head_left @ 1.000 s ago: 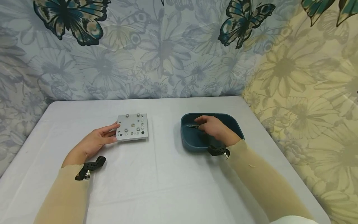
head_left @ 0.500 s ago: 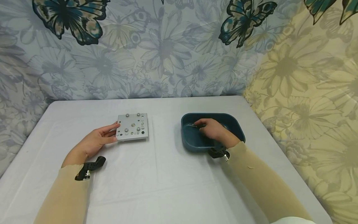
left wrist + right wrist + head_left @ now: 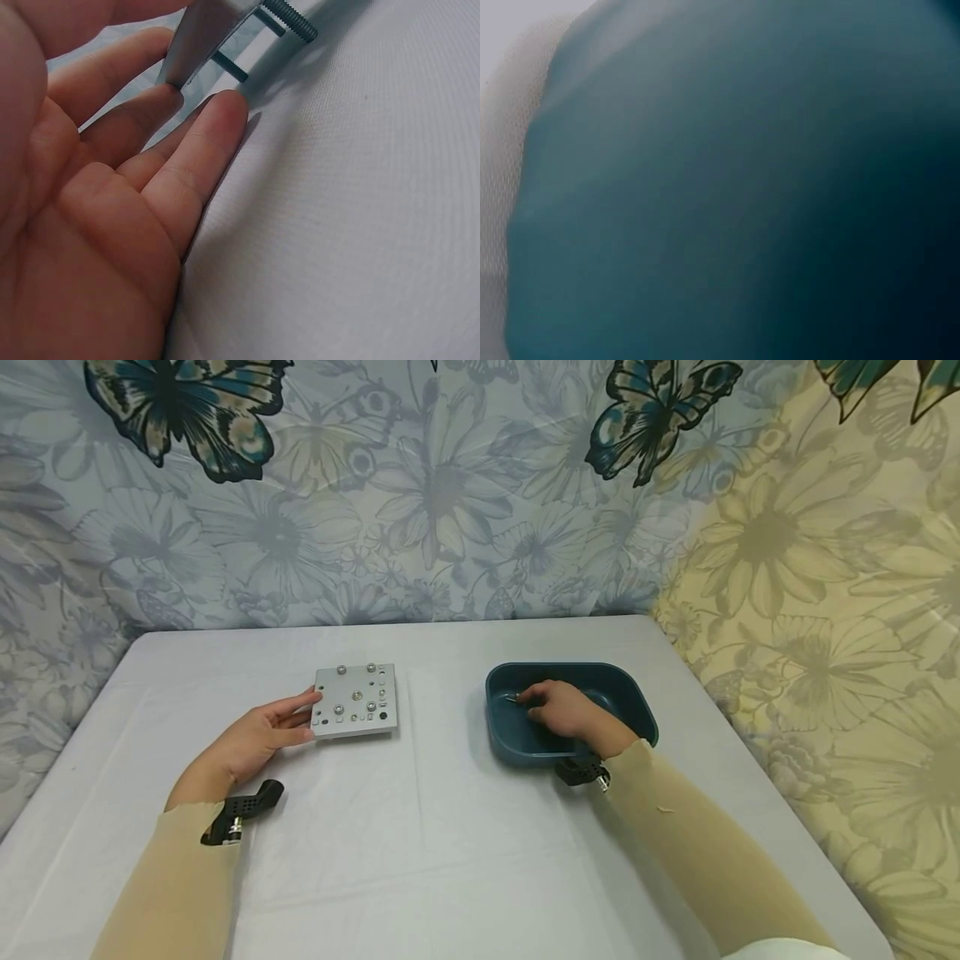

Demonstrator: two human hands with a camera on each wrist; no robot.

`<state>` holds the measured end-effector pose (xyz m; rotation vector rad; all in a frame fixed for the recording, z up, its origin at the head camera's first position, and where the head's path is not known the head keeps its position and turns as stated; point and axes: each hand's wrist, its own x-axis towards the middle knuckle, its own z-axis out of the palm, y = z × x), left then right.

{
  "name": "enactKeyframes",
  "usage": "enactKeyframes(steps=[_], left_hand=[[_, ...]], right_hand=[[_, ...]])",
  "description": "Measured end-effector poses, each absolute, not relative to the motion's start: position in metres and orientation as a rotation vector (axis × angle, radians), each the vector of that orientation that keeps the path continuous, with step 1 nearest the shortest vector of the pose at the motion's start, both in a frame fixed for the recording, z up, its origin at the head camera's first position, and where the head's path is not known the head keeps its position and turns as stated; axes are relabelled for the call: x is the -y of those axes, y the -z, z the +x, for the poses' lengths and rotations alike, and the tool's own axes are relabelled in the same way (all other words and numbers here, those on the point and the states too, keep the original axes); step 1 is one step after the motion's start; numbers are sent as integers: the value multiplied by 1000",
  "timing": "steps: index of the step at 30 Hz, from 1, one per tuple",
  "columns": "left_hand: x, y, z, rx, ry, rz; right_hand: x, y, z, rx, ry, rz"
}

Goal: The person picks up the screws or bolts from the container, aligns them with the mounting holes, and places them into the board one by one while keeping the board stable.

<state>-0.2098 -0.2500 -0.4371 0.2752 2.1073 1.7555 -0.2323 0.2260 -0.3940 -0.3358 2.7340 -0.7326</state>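
Observation:
At the left of the table lies a silver metal plate (image 3: 347, 686) with several bolts and holes on its top. My left hand (image 3: 255, 739) grips its left edge, fingers at the far side and thumb at the near corner. In the left wrist view, threaded screws (image 3: 296, 21) stick out from the plate's underside. My right hand (image 3: 566, 708) is inside a dark blue bin (image 3: 517, 749), fingers pointing down to the left. A small thin metal piece (image 3: 512, 697) shows at its fingertips; I cannot tell whether they pinch it. The bin's wall (image 3: 667, 187) fills the right wrist view.
A white cloth (image 3: 435, 843) covers the table. The bin stands right of the plate, with a stretch of cloth between them. Patterned fabric (image 3: 450, 510) with flowers and butterflies hangs behind the table and along its right side.
My right hand has lowered into the bin, and its fingers now cover more of the small metal piece. The left hand and the plate have stayed where they were.

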Motion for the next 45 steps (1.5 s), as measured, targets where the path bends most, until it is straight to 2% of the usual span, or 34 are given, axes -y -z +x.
enactKeyframes(steps=[9, 16, 27, 45], left_hand=[[250, 437, -210, -2108, -1756, 286], [250, 438, -210, -2106, -1756, 283], [251, 438, -211, -2103, -1759, 282], [251, 438, -210, -2127, -1728, 274]], right_hand=[[-227, 400, -234, -2739, 717, -419], [-226, 398, -232, -2719, 737, -349], [-226, 401, -234, -2814, 556, -505], [-233, 389, -227, -2756, 924, -249]])
